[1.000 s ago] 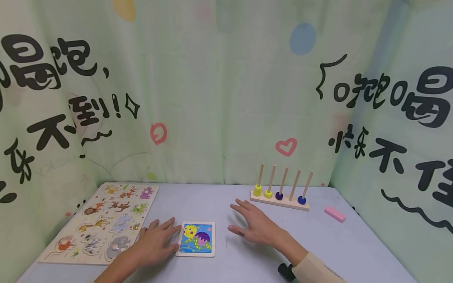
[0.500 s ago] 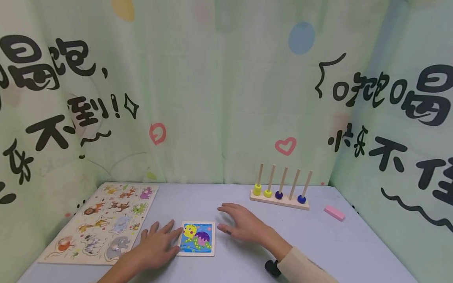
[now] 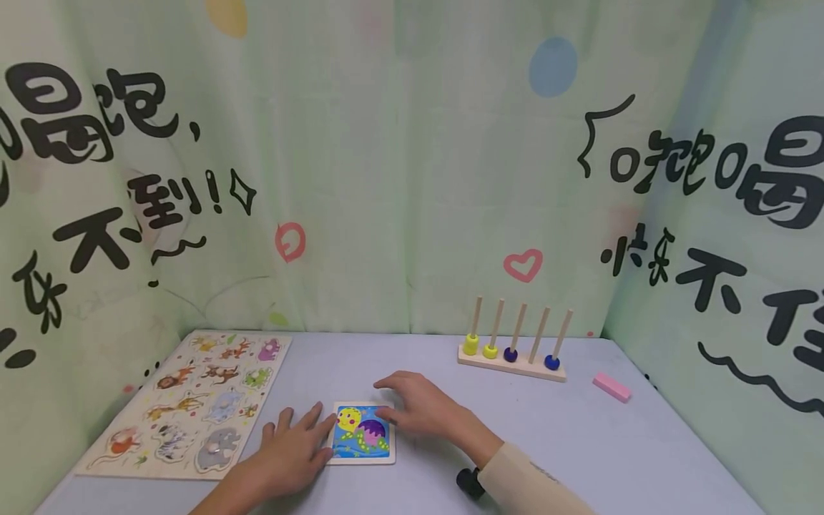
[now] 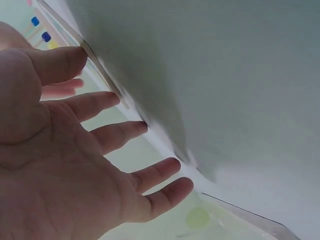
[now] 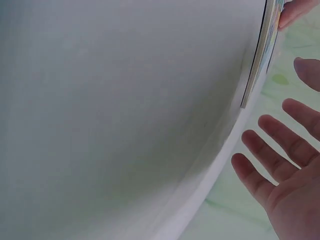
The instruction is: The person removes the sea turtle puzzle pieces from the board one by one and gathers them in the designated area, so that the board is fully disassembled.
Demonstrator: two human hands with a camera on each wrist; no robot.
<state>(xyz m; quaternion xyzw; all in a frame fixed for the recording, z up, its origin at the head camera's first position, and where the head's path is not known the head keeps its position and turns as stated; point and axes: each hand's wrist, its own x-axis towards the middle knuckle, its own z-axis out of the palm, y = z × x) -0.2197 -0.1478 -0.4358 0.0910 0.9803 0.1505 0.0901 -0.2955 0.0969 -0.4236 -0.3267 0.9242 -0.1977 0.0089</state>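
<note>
A small square puzzle (image 3: 362, 452) with a cartoon turtle picture lies flat on the table in the head view. My left hand (image 3: 290, 449) spreads its fingers at the puzzle's left edge, thumb and index fingertip touching that side. In the left wrist view the left hand (image 4: 75, 135) shows straight, spread fingers, with the thumb at the puzzle's thin wooden edge (image 4: 102, 70). My right hand (image 3: 421, 408) hovers over the upper right corner, its thumb overlapping the picture. The right wrist view shows the right hand (image 5: 290, 165) with fingers apart, holding nothing, beside the puzzle's edge (image 5: 257, 65).
A wooden animal puzzle board (image 3: 144, 408) lies at the left. Toward the back right stands a peg stand (image 3: 511, 366) with yellow and dark blue beads on its rods. A pink block (image 3: 612, 387) sits farther right. Printed curtains (image 3: 405, 179) enclose the table (image 3: 579, 443).
My right hand has moved left, from beside the puzzle to over its right corner. The left hand has shifted slightly right, staying at the puzzle's left edge.
</note>
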